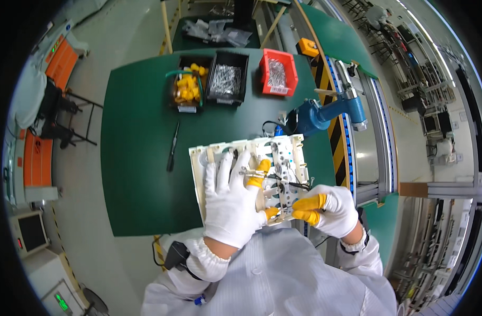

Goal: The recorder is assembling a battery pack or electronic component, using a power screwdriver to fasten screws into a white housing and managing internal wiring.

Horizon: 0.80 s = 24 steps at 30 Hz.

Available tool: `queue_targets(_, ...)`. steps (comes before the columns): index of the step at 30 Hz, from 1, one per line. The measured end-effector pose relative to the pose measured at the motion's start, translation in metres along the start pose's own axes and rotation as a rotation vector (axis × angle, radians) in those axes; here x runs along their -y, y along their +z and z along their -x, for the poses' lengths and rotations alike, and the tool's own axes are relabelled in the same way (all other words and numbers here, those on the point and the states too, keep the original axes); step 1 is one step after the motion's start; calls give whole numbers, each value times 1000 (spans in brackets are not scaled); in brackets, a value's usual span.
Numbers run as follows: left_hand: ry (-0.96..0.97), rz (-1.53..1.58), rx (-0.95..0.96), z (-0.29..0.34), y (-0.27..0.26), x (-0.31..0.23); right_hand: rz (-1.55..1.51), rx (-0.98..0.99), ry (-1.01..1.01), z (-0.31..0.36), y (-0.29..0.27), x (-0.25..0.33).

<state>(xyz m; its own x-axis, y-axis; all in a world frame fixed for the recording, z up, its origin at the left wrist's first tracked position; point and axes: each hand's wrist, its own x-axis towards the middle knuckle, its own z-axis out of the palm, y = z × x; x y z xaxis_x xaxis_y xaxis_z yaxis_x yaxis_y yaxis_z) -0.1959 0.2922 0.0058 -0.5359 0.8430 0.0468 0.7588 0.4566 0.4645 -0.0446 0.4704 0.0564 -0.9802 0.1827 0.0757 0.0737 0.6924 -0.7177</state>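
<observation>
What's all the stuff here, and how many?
Table: one, green, middle
Panel: one, cream, table's near edge
Black bins: two, black, table's far side
Red bin: one, red, right of black bins
Yellow parts: many, yellow, left black bin
Metal bits: many, silver, right black bin, red bin
Thin tool: one, black, left of panel
Power tool: one, blue, right beyond panel
Bags: several, clear, beyond table
Box: one, orange, beyond table's right corner
People: at least two, pale clothes, background
Left hand: one, white with yellow, on panel
Right hand: one, white with yellow, panel's right side
Coat: one, white, bottom
</observation>
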Motion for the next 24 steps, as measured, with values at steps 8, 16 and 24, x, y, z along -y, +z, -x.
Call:
queue_targets(8,-40,38,27,9,1,-4,299,175,-86,12,23,-7)
queue_targets(16,-32,44,41,3,0,-5,489,245,-14,11,21,0)
queue_targets(24,-48,83,-13,5,-3,1,316,169,-51,-19,3,16)
